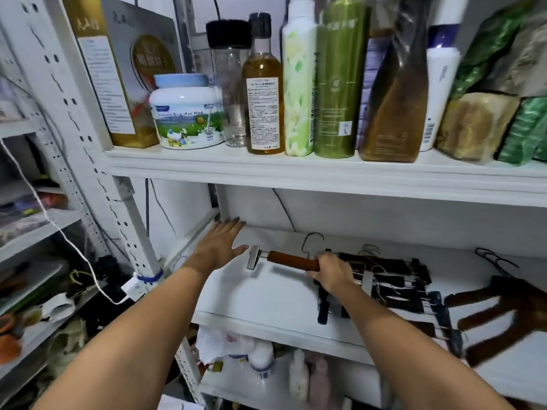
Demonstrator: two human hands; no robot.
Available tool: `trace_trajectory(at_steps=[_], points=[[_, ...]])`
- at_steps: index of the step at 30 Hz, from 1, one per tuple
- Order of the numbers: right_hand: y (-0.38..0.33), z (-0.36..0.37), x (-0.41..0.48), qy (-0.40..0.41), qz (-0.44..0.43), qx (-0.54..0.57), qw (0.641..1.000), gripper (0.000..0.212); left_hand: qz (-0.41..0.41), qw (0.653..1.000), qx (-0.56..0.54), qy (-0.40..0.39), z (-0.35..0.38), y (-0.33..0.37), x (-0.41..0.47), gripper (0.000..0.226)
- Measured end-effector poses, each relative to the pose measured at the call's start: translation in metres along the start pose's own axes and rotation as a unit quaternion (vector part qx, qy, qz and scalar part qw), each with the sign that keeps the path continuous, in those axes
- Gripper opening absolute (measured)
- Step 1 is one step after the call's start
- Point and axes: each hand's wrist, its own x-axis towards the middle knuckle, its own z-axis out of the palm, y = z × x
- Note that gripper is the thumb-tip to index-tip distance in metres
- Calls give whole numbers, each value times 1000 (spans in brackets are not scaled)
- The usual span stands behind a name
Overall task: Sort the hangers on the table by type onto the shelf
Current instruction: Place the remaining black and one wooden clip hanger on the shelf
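**Right hand clasped on a brown-barred hanger at the middle shelf**

Head view: The right hand [330, 273] was curled round the right part of a brown-barred hanger [291, 261], fingers wrapped over the bar and knuckles up. The bar lay nearly level just over the white middle shelf [266, 294]; whether it touched the board could not be told. Its left end carried a metal clip [254, 257], and its wire hook [313, 241] rose behind the bar towards the back wall.

The left hand [220, 247] held nothing. It was spread flat, palm down, with straight fingers reaching to the back left corner of the same shelf. Its thumb pointed at the metal clip, close to it but apart.

Just right of the gripping hand, a pile of black clip hangers [393, 270] lay on the shelf, partly under the wrist. Farther right, near the frame edge, lay dark brown flocked hangers [509, 309], blurred and fanned out.

On the upper shelf [236, 170] stood a gold and silver box [118, 69], a white tub with a pale blue lid [186, 113], an amber bottle [265, 93] and a tall green bottle [340, 84], among other bottles and packets.
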Motion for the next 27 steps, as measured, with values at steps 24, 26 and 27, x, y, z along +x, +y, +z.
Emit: trace_trajectory(at_steps=[24,26,27], points=[[-101,114,70,-37,77,-54,995,47,57,994,-38,-86,72,-109,42,67],[-104,120,73,-41,85,-57,994,46,57,994,-40,-83,76,-113,45,67],[-105,122,74,-41,88,-59,994,45,58,994,-40,-83,77,-114,45,67]])
